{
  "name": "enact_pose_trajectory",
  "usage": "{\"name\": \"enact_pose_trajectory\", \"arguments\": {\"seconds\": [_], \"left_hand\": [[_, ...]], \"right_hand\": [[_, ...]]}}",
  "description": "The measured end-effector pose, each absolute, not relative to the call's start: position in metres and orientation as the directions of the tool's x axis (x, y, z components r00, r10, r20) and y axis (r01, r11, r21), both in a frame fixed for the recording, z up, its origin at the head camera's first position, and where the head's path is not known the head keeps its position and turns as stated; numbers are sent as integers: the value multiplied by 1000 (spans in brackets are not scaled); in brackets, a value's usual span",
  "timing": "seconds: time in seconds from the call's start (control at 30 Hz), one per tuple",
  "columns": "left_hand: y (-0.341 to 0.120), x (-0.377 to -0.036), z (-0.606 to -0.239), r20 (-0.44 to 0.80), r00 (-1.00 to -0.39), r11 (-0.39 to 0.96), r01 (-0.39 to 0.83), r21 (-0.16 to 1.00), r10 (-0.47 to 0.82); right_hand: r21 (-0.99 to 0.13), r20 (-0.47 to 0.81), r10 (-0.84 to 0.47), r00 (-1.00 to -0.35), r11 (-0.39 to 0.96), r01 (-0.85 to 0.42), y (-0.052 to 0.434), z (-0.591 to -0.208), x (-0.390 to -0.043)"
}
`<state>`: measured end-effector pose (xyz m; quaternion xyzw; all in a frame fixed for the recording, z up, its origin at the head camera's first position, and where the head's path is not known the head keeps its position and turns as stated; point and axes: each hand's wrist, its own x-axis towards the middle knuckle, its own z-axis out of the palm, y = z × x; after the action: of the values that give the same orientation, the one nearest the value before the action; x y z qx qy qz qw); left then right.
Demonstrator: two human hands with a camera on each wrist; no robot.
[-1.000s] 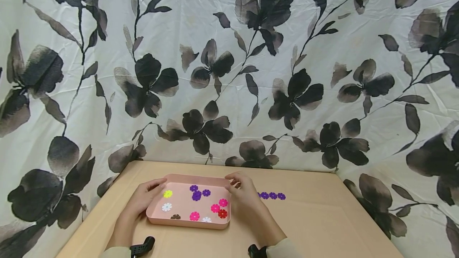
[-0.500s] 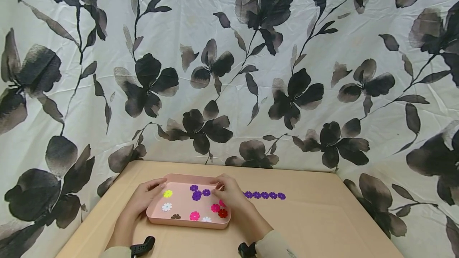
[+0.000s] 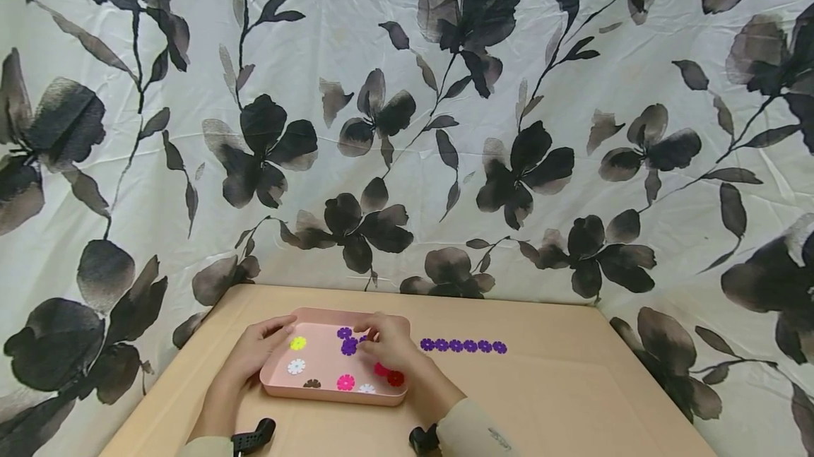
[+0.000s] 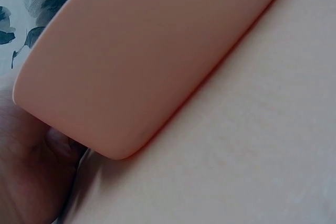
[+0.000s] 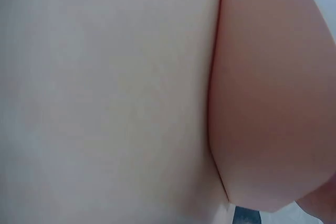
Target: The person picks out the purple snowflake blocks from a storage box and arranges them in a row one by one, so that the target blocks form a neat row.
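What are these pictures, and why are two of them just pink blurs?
A person wears three cameras. The big picture comes from the one on their head, looking down at a table. The two blurry ones come from cameras on the wrists, so close to the pink tray that you see only its side.

In the tray lie little flower pieces: yellow, white, pink, red and purple. Beside it on the table, purple flowers sit in a row.

The left hand holds the tray's edge. The right hand reaches into the tray near the purple ones; whether it has pinched one, I cannot tell.
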<state>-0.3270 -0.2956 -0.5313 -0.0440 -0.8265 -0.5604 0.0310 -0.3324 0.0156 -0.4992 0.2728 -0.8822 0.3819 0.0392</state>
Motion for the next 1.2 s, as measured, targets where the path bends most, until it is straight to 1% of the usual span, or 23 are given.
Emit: {"name": "enact_pose_trajectory", "arguments": {"seconds": [0.23,0.47,0.67,0.93,1.2], "left_hand": [[-296,-328,-531,100,-994,349,108,931,42],[-295,-328,-532,91,-995,353,98,931,36],[-295,-329,-532,98,-994,366,105,925,37],[-296,-330,-532,98,-994,348,107,931,43],[-296,-330,-533,97,-994,345,105,933,42]], "right_hand": [[-624,249,-481,-841,585,-519,6,-501,-334],[-599,191,-477,-858,636,-487,-1,-507,-334],[-537,188,-495,-848,671,-511,-5,-510,-336],[-505,171,-493,-853,700,-505,-9,-511,-336],[-471,183,-500,-846,711,-522,-12,-514,-340]]}}
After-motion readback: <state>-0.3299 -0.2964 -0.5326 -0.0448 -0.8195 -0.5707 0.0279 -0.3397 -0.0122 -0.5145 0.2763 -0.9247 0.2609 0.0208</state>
